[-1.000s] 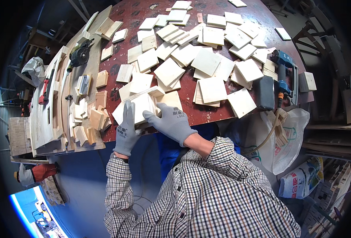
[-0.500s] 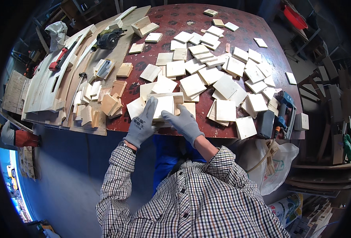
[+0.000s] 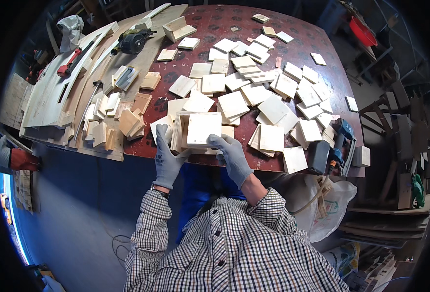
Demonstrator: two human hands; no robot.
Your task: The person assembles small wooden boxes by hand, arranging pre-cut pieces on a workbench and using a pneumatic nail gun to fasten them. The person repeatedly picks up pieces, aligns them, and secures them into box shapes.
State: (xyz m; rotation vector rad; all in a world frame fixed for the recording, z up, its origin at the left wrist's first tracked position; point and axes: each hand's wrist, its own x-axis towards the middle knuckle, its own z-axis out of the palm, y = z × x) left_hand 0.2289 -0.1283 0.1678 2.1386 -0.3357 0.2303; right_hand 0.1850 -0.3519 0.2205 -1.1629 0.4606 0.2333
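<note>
Near the front edge of the table, a small wooden box frame [image 3: 177, 132] of pale boards stands between my gloved hands. A square wooden panel [image 3: 204, 129] covers its right portion, leaving a gap at the left where the inside shows. My left hand [image 3: 167, 158] steadies the box, fingers up along its left side and thumb at the near edge. With thumb and fingers, my right hand [image 3: 230, 153] grips the panel's lower right corner. Loose square wooden pieces [image 3: 235, 104] lie close around the box. The fingertips under the near edge are hidden.
Many square pieces are scattered over the red tabletop [image 3: 200, 29]. On the right edge lies a blue nail gun [image 3: 342, 141] with a hose. At left are small wood blocks [image 3: 130, 121], a hammer [image 3: 97, 85], a circular saw [image 3: 132, 41] and a red tool [image 3: 69, 65].
The square panel has shifted right on the box, so the gap is now on the left instead of the right. My right hand has moved to the panel's lower right corner.
</note>
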